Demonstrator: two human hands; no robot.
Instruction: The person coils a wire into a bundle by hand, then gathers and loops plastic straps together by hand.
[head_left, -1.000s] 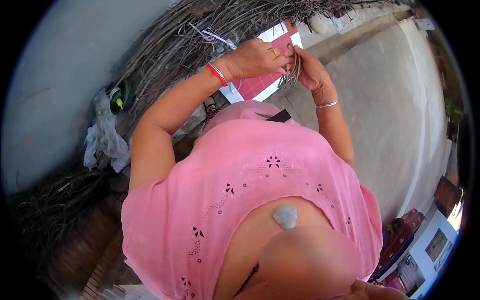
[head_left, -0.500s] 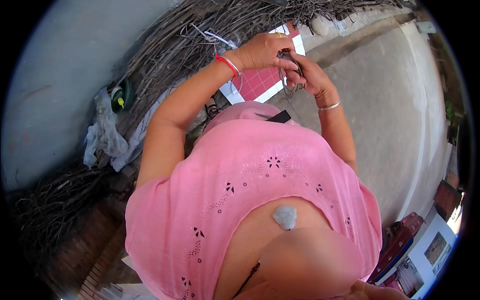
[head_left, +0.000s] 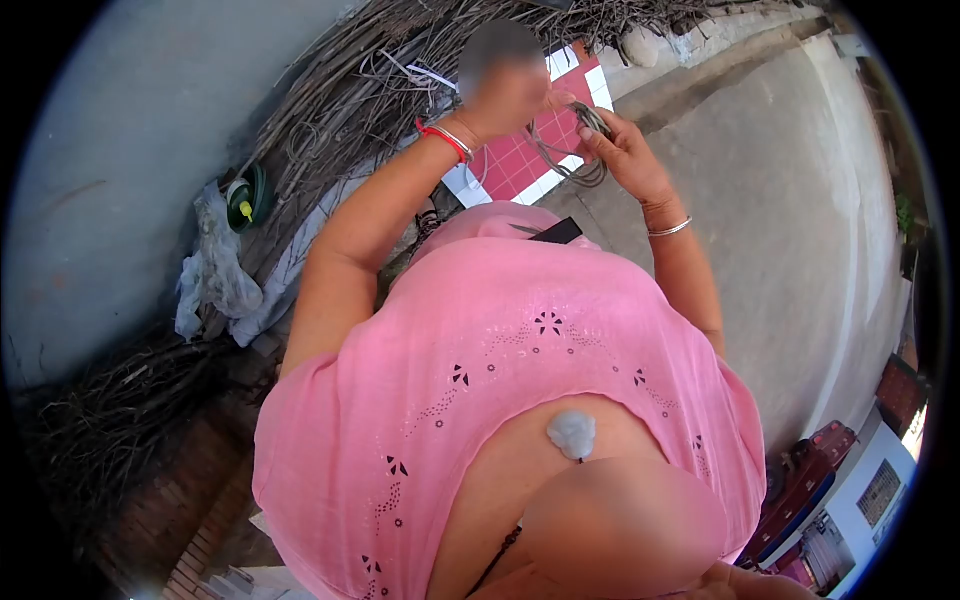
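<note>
Firstly, concrete ground (head_left: 760, 220), pale and broad, to the right of the tiled patch and running well past it; nothing of it touched by either hand

Next, brushwood heap (head_left: 330, 130), dry sticks, lying along the left and far sides of the tiled patch

Then the landmark, one tiled patch (head_left: 510, 165), red centre, white border, beneath and beyond the hands

Item, clear plastic sheeting (head_left: 225, 280), crumpled, well apart from the tiled patch, to its left and nearer the body

Item, right hand (head_left: 632, 160), by the right edge of the tiled patch as seen, closed, thumb and fingers gripping a coil of cord; silver bangle (head_left: 670, 228) at the wrist

Item, left hand (head_left: 495, 100), above the tiled patch's left part, red bracelet (head_left: 447, 138) at the wrist; mostly blurred, fingers turned toward the cord, grip cannot be told

Smallest, coil of cord (head_left: 594, 120), grey-brown, several loops, held raised across the tiled patch's right border, its lower loops hanging open

Handling note, by judgement: a firm right pinch where the loops gather best stops them slipping; a light left touch, one strand at a time, suits cord this loose; spreading the hanging loops slightly guards against crossing and snagging
</note>
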